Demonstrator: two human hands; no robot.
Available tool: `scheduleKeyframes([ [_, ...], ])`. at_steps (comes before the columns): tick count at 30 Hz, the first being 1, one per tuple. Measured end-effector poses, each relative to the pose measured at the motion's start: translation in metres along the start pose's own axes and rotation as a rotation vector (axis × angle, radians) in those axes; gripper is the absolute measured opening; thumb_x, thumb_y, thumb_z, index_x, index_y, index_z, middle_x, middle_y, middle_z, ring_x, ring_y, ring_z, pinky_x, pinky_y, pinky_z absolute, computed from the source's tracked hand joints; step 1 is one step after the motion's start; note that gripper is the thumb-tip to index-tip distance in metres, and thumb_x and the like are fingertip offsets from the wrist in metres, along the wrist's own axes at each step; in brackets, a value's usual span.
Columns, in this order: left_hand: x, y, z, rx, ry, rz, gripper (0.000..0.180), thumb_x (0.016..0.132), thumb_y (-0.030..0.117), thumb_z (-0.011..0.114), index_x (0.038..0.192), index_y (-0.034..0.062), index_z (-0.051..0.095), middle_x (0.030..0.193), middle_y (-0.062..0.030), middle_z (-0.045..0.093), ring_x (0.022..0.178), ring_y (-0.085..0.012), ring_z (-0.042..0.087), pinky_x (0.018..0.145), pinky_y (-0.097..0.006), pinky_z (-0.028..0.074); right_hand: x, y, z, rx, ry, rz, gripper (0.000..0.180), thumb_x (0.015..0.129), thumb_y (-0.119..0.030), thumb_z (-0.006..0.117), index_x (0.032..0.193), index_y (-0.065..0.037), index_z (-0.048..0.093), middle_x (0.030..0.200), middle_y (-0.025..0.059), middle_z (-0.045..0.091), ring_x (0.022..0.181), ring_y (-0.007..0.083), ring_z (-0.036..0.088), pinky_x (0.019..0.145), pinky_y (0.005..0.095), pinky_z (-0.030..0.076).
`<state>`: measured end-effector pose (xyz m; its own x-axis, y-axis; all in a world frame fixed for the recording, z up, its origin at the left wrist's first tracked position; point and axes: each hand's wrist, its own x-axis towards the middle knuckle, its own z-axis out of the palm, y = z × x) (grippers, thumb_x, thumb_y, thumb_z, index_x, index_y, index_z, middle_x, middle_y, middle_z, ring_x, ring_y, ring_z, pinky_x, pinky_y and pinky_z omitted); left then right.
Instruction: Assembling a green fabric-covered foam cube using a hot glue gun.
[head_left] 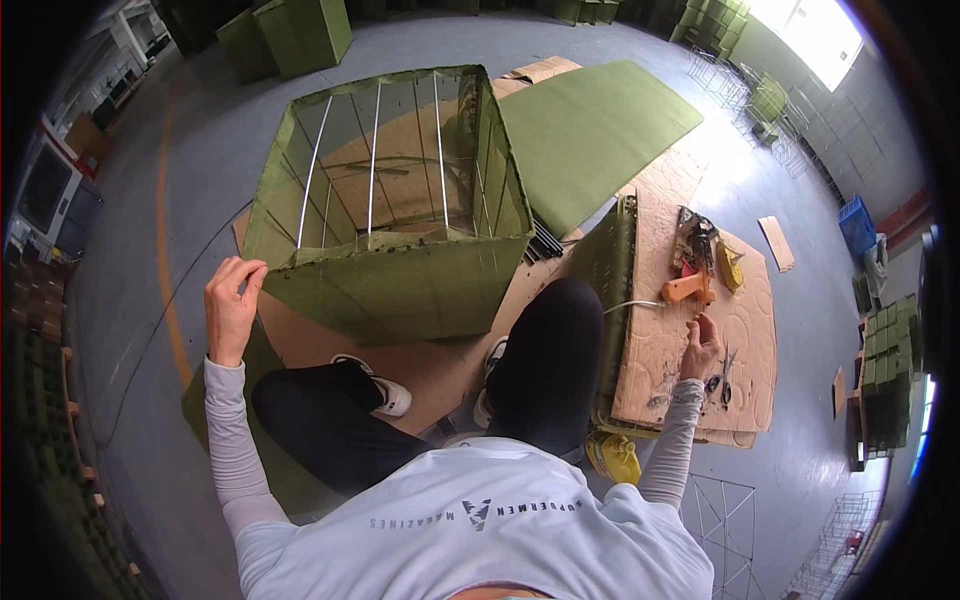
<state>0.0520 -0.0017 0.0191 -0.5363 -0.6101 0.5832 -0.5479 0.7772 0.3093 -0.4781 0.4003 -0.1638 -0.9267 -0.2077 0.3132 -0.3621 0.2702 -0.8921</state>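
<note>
left hand (pixel 232 305) pinched on green box (pixel 395 215) corner, box at 1 o'clock | right hand (pixel 702 347) fingers loosely curled, scissors (pixel 722 380) just at 5 o'clock

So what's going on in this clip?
A seated person is covering a wire-frame box with green fabric. The left hand pinches the fabric at the box's near corner. The right hand rests on a cardboard sheet beside scissors, near an orange glue gun.
</note>
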Motion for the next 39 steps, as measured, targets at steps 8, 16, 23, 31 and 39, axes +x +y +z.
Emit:
scheduleKeyframes([
  [8, 0.011, -0.065, 0.016, -0.100, -0.197, -0.144, 0.010, 0.083, 0.004, 0.061, 0.082, -0.0058, 0.057, 0.079, -0.0083, 0.052, 0.071, -0.0156, 0.052, 0.064, -0.026, 0.041, 0.006, 0.022, 0.007, -0.240, -0.009, -0.032, 0.025, 0.083, -0.015, 0.062, 0.103, 0.000, 0.062, 0.089, 0.0124, 0.067, 0.082, 0.0203, 0.064, 0.076, 0.0314, 0.051],
  [16, 0.026, -0.063, 0.014, 0.008, -0.401, -0.184, 0.020, 0.085, 0.012, 0.060, 0.085, -0.0084, 0.058, 0.074, -0.0110, 0.050, 0.065, -0.0184, 0.048, 0.061, -0.030, 0.038, 0.001, 0.072, -0.025, -0.167, -0.026, 0.310, 0.028, 0.079, -0.016, 0.062, 0.101, 0.002, 0.064, 0.088, 0.0144, 0.069, 0.077, 0.0188, 0.068, 0.072, 0.0287, 0.052],
  [23, 0.016, -0.075, 0.014, -0.013, -0.349, -0.171, 0.021, 0.088, 0.013, 0.057, 0.086, -0.0082, 0.056, 0.073, -0.0101, 0.049, 0.064, -0.0176, 0.044, 0.060, -0.030, 0.037, 0.004, 0.071, -0.029, -0.309, 0.059, 0.204, 0.028, 0.081, -0.017, 0.062, 0.101, 0.002, 0.064, 0.086, 0.0142, 0.068, 0.079, 0.0193, 0.067, 0.071, 0.0287, 0.051],
  [31, -0.004, -0.084, -0.020, 0.029, -0.094, -0.160, 0.015, 0.091, 0.009, 0.055, 0.093, -0.0049, 0.059, 0.093, -0.0070, 0.060, 0.086, -0.0155, 0.056, 0.079, -0.025, 0.044, 0.012, 0.096, -0.083, -1.060, -0.012, 0.464, 0.041, 0.070, -0.038, 0.067, 0.095, -0.006, 0.064, 0.097, 0.0184, 0.062, 0.093, 0.0361, 0.059, 0.079, 0.0454, 0.047],
  [39, 0.012, -0.033, -0.005, -0.081, 0.221, -0.272, 0.012, 0.087, 0.009, 0.060, 0.091, -0.0020, 0.064, 0.091, -0.0034, 0.062, 0.079, -0.0093, 0.056, 0.066, -0.022, 0.043, 0.033, 0.177, -0.196, -1.202, -0.303, 0.317, 0.035, 0.073, -0.027, 0.068, 0.095, -0.001, 0.065, 0.097, 0.0217, 0.063, 0.091, 0.0366, 0.059, 0.079, 0.0433, 0.047],
])
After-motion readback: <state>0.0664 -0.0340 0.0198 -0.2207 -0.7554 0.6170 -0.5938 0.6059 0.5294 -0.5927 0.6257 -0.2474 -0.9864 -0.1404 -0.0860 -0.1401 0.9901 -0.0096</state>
